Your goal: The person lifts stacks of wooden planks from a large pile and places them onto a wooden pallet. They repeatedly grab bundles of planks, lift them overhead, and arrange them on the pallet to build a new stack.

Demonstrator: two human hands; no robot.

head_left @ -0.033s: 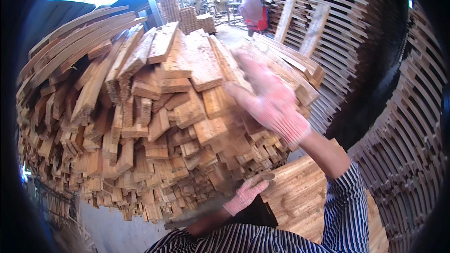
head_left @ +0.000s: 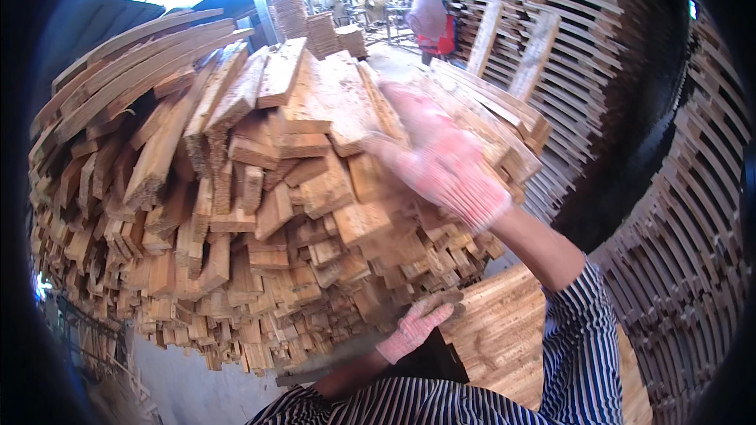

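The person's gloved right hand [head_left: 445, 167], thumb spread from blurred fingers, reaches over the right part of the wood pile [head_left: 268, 256], just beside a pale plank [head_left: 344, 102] on top, while the gloved left hand [head_left: 414, 327], its grip unclear, is near the flat boards [head_left: 504, 327] at near right.

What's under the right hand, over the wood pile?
Planks of the wood pile show on both sides of the right hand. What lies directly beneath its palm is covered, and blur hides whether it touches.
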